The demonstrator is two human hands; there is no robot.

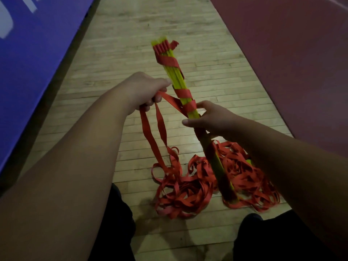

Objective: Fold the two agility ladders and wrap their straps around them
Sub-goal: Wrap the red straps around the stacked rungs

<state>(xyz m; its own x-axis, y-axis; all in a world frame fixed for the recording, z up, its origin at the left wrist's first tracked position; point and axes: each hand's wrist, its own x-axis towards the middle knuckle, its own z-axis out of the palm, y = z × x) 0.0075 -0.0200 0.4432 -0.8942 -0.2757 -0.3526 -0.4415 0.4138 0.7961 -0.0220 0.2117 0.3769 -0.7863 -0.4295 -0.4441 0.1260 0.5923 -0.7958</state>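
Folded ladder [176, 74], a bundle of yellow rungs, stands tilted at frame centre, top leaning away. Red strap [170, 99] winds round it in three spots. Right hand [211, 119] clamps round the bundle's lower part, just below the lowest wrap. Left hand [147, 90], just left of the bundle, has its fingers curled on the strap, which runs taut to the bundle. Slack falls to a loose strap heap [181, 189] on the wooden floor [131, 53]. Blue mat [37, 53] borders the floor at upper left, red mat [282, 53] at upper right; bare boards lie between.
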